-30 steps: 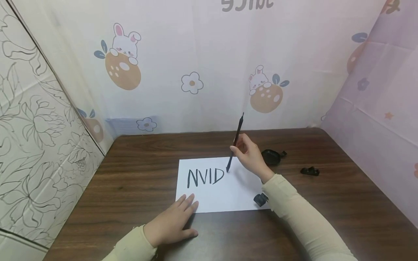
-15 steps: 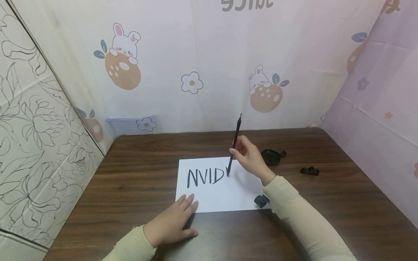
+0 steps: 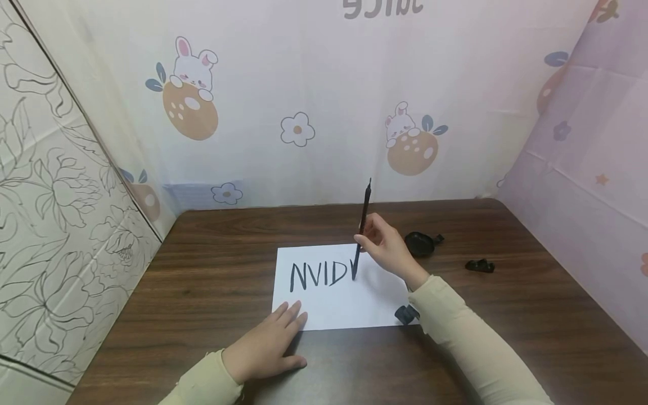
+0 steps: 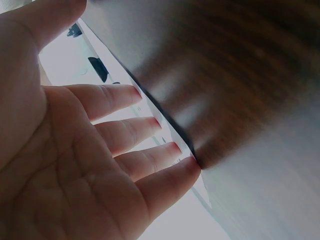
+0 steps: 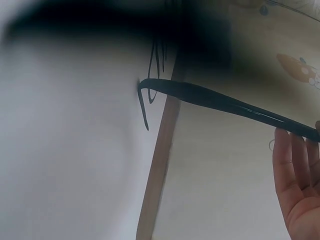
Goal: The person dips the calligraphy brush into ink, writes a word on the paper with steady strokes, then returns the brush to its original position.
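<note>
A white sheet of paper (image 3: 329, 312) lies on the table with the black letters NVID and a fresh slanting stroke after them. My right hand (image 3: 387, 247) pinches a long black brush (image 3: 365, 208), held nearly upright. In the right wrist view the soft tip of the brush (image 5: 215, 100) bends against the paper at the top of the visible stroke. My left hand (image 3: 268, 346) rests with spread, fairly straight fingers on the lower left corner of the sheet. Its palm and fingertips show in the left wrist view, at the paper's near edge.
A small black dish (image 3: 420, 244) with a short handle sits just right of my right hand. Farther right lies a small dark object (image 3: 480, 265). A dark device (image 3: 406, 314) hangs at my right wrist over the paper. Printed fabric (image 3: 334, 163) rises behind the brown table (image 3: 202, 270).
My right hand has drawn the brush downward toward me, leaving a short black stroke to the right of the D. My left hand has stayed in place.
</note>
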`<state>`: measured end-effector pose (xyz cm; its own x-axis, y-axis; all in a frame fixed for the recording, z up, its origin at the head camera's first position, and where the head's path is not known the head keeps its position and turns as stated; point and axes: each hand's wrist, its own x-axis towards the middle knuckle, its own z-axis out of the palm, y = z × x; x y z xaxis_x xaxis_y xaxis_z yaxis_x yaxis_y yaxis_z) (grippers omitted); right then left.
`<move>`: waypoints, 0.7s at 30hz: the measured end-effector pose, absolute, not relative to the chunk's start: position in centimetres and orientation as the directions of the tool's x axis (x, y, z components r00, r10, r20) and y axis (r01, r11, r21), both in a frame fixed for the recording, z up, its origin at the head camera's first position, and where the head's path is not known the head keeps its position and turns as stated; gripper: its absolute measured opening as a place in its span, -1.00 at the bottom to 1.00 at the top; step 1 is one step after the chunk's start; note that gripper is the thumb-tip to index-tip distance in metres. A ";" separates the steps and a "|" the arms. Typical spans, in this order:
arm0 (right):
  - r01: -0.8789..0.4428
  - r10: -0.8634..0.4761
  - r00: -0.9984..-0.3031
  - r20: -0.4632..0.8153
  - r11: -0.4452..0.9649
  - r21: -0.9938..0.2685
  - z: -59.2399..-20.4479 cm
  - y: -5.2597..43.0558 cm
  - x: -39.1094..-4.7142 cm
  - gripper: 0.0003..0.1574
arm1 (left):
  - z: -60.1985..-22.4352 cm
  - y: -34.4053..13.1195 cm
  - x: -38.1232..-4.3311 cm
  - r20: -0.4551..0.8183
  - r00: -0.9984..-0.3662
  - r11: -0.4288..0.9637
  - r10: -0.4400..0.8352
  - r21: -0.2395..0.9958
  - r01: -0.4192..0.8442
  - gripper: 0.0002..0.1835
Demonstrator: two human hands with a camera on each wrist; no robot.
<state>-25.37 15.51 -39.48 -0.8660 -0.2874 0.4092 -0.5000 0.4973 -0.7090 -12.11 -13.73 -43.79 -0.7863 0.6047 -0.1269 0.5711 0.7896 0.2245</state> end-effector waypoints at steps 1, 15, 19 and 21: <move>-0.501 -0.289 -0.865 0.410 0.494 -0.711 -39.4 15.5 -25.3 -0.73 | -43.8 -13.7 -12.1 -0.125 -0.786 0.789 0.605 0.225 0.571 -0.14; -0.522 -0.309 -0.853 0.421 0.496 -0.693 -39.2 15.6 -24.7 -0.76 | -43.5 -13.7 -12.1 -0.131 -0.786 0.789 0.605 0.235 0.568 -0.14; -0.518 -0.304 -0.855 0.420 0.494 -0.698 -39.0 15.6 -24.7 -0.75 | -43.4 -13.7 -12.0 -0.134 -0.785 0.789 0.604 0.236 0.567 -0.15; -0.518 -0.298 -0.855 0.424 0.485 -0.704 -38.9 15.6 -24.7 -0.75 | -43.4 -13.7 -12.0 -0.134 -0.785 0.789 0.604 0.236 0.567 -0.15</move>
